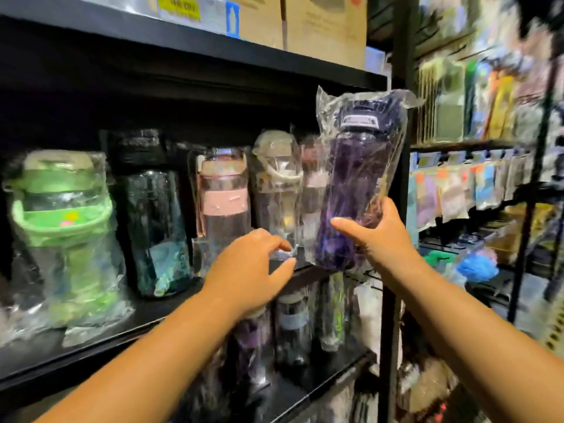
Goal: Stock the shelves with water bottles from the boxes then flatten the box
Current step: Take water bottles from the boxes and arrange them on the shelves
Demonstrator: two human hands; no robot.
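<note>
Purple bottle [354, 190], bagged, hangs at the right end of the shelf [158, 312], base just above the edge; R hand [381, 236] grips its lower half. L hand [250, 270], fingers loose, holds nothing, by the clear bottle [276, 184]. Best: L steadies neighbours, R sets base flat w/o snagging plastic.

Purple bottle [357, 184] up at the shelf's [171, 306] right end!
Bagged in clear plastic, tilted slightly, gripped low by the right hand [381, 236]; green bottle [64, 227], dark bottle [152, 227] and pink bottle [221, 203] stand along the shelf.
</note>
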